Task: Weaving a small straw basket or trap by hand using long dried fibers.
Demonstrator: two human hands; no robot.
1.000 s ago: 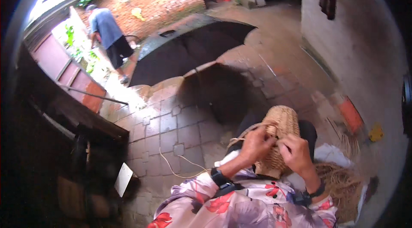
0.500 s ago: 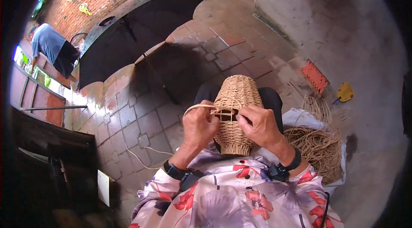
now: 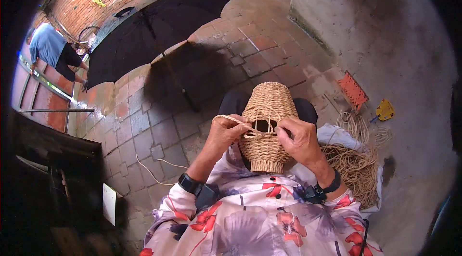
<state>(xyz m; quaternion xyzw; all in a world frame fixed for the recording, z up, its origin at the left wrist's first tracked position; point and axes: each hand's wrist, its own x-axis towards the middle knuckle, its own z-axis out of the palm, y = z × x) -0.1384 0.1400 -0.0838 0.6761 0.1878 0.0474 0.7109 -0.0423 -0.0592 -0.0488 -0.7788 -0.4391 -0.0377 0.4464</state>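
A woven straw basket [image 3: 267, 111], rounded like a small hive with a dark opening in its side, rests on my lap. My left hand [image 3: 224, 134] pinches a pale straw strand [image 3: 231, 119] that loops from its fingers toward the opening. My right hand [image 3: 299, 140] grips the basket wall at the right edge of that opening, fingers curled on the weave. Both wrists carry dark bands, and floral sleeves cover my forearms.
A heap of loose straw cord [image 3: 353, 167] lies on a pale sheet at my right. An open black umbrella [image 3: 149, 29] stands on the brick paving ahead. A person in a blue top [image 3: 52, 46] bends at far left. An orange mat [image 3: 352, 90] and a yellow tool [image 3: 384, 110] lie by the wall.
The view has swung down and left, so the basket sits more central. My hands stay at the basket's opening, the left now drawing the strand out to the left.
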